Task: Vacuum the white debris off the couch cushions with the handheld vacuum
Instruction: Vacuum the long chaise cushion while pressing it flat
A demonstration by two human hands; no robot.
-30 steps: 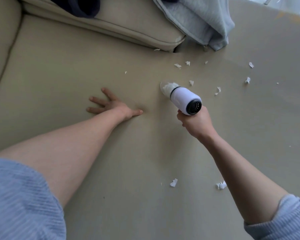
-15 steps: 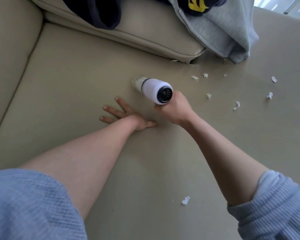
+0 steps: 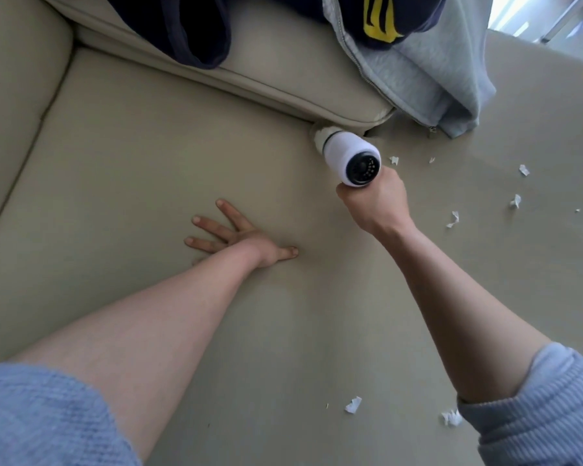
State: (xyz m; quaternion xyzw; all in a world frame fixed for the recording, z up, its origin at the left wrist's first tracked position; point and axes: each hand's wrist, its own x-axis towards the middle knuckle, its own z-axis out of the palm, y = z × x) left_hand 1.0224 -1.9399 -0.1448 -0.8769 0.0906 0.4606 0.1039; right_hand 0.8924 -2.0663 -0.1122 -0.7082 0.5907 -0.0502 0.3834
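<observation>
My right hand (image 3: 376, 203) grips the handle of the white handheld vacuum (image 3: 347, 156). Its clear nozzle, holding white scraps, presses into the seam under the back cushion (image 3: 283, 82). My left hand (image 3: 236, 235) lies flat on the beige seat cushion (image 3: 132, 179), fingers spread, holding nothing. White debris scraps lie to the right of the vacuum (image 3: 393, 160), further right (image 3: 453, 219) (image 3: 524, 169), and near my right elbow (image 3: 353, 404) (image 3: 451, 418).
A grey zip hoodie (image 3: 428, 79) drapes over the back cushion's right end onto the seat. A dark navy garment with yellow print (image 3: 381, 25) and another dark cloth (image 3: 189, 31) lie on the back cushion. The couch armrest (image 3: 14, 95) rises at left.
The vacuum moved from the open seat near my left hand up and right to the seam below the back cushion. The scraps by the seam are gone. My left hand stayed flat.
</observation>
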